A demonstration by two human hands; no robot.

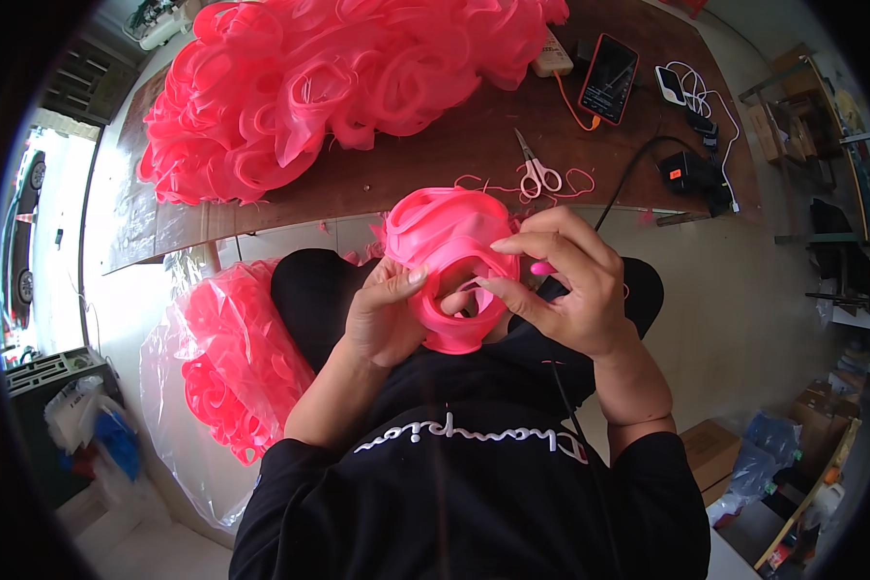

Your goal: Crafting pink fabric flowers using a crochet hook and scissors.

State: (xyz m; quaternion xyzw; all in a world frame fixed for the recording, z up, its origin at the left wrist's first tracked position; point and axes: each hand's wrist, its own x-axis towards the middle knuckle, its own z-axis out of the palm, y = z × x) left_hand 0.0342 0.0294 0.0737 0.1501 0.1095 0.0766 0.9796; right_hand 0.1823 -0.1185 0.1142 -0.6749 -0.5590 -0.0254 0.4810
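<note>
A bright pink ruffled piece of sheer fabric (445, 227), rolled into a ring with a round opening, is held over my lap. My left hand (385, 307) grips its left side, the thumb on top and some fingers behind; fingertips show through the opening. At the right edge, my right hand (580, 285) pinches the fabric between thumb and bent fingers. A small pink rounded piece (542, 269) shows under the right hand's fingers; its kind I cannot make out. Just beyond the fabric, scissors (536, 172) with white handles lie on the table among loose pink threads (580, 181).
A big heap of pink ruffled fabric (251, 116) covers the far left of the brown table (425, 159). A phone (609, 79), white cables and a black adapter (683, 172) lie at right. A clear bag of pink ruffles (237, 338) sits left of my leg; cardboard boxes (710, 454) stand lower right.
</note>
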